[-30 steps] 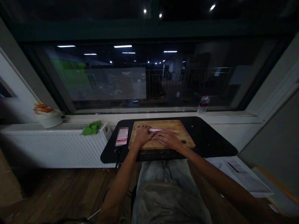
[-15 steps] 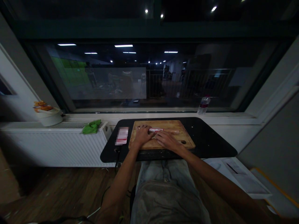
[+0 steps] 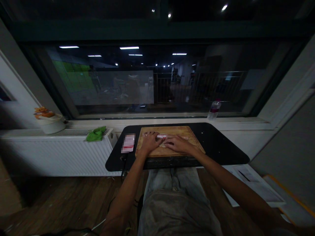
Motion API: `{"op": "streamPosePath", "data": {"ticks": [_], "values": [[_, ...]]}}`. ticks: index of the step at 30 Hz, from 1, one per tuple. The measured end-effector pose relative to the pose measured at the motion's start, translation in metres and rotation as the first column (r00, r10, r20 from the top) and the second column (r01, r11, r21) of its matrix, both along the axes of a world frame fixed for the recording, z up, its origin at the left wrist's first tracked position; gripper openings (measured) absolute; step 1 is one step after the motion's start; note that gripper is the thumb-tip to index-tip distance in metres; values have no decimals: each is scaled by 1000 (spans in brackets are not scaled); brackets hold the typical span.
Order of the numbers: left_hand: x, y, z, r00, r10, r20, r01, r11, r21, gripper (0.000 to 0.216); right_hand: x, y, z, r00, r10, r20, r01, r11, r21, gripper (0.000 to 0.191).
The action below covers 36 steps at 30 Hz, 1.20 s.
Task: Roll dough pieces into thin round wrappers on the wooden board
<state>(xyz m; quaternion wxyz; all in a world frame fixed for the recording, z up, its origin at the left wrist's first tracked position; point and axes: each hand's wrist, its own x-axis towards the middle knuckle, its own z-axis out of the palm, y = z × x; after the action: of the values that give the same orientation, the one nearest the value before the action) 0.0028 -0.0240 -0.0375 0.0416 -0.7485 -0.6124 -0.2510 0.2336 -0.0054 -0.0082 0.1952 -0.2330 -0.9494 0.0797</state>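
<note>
A slim white stick with red print [image 3: 161,136] lies crosswise over the wooden cutting board [image 3: 152,153]; its exact kind is too small to make out. My left hand [image 3: 149,142] is curled over its left part, fingers closed on it. From the right, my right hand [image 3: 178,144] grips it with bent fingers, hiding much of the right part. Between and below the hands a pale, flat piece [image 3: 162,144] shows on the board, partly covered by my fingers.
The board rests on a black table [image 3: 223,149]. A blurred pink-and-white item [image 3: 128,143] lies left of it. A green cloth [image 3: 95,134] and white tub [image 3: 51,124] sit on the radiator [image 3: 73,157]. A plastic bottle [image 3: 214,110] stands on the windowsill.
My right hand has shifted slightly right and spread over more of the stick, covering its right part. The left hand stays nearly in place.
</note>
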Motion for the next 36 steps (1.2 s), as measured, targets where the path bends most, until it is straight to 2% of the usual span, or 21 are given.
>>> {"op": "streamPosePath", "data": {"ticks": [6,10,16,25,30,36], "values": [[0,-1,2,1000,-2,-3,2,1000,-23,37,-6,3,15,987,1,163,7,999,-51,26],[0,-2,3,1000,-2,-2,2,1000,-29,37,-7,2,18,980,20,198,-17,1000,-18,25],[1,-1,3,1000,3,12,-3,999,-32,39,-6,-1,9,984,-24,177,-2,989,146,25],[1,-2,5,1000,10,9,-10,999,-52,32,-17,-2,-12,981,-68,181,9,951,308,21],[1,-2,4,1000,-6,12,6,999,-38,31,-19,-7,-17,988,-56,145,8,951,310,23],[1,-3,5,1000,15,6,-15,999,-42,33,-20,-7,-11,985,-65,162,18,961,276,19]]}}
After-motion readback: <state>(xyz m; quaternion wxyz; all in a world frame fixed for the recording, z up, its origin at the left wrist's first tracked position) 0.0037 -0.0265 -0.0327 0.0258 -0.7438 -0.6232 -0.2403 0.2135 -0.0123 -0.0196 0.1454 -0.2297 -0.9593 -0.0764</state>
